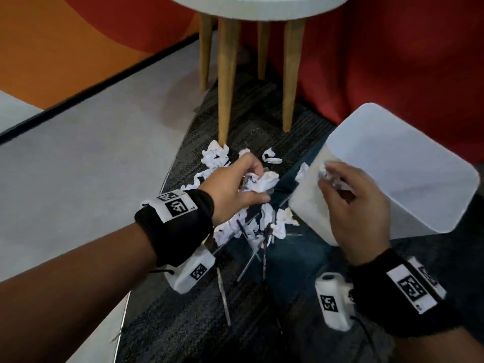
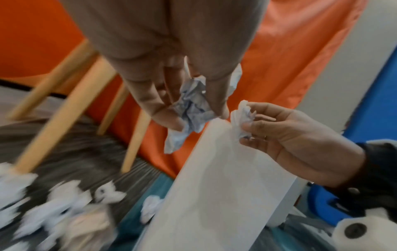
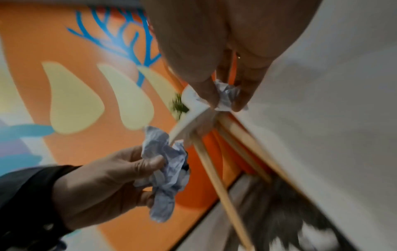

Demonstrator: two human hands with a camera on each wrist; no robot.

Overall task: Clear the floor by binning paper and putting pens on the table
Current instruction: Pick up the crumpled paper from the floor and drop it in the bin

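My left hand (image 1: 246,179) grips a crumpled paper wad (image 2: 191,105) above the pile of crumpled paper (image 1: 251,221) on the dark carpet. My right hand (image 1: 337,184) pinches a smaller paper ball (image 3: 227,95) beside the rim of the white translucent bin (image 1: 392,174), which stands at the right. Several pens (image 1: 251,258) lie among and in front of the paper scraps. A round white table (image 1: 262,6) on wooden legs (image 1: 226,82) stands behind the pile.
A red-orange cloth (image 1: 392,61) hangs behind the bin and table. Grey floor (image 1: 91,158) lies to the left of the carpet, with an orange wall (image 1: 65,43) beyond it. More paper scraps (image 1: 217,154) lie at the foot of a table leg.
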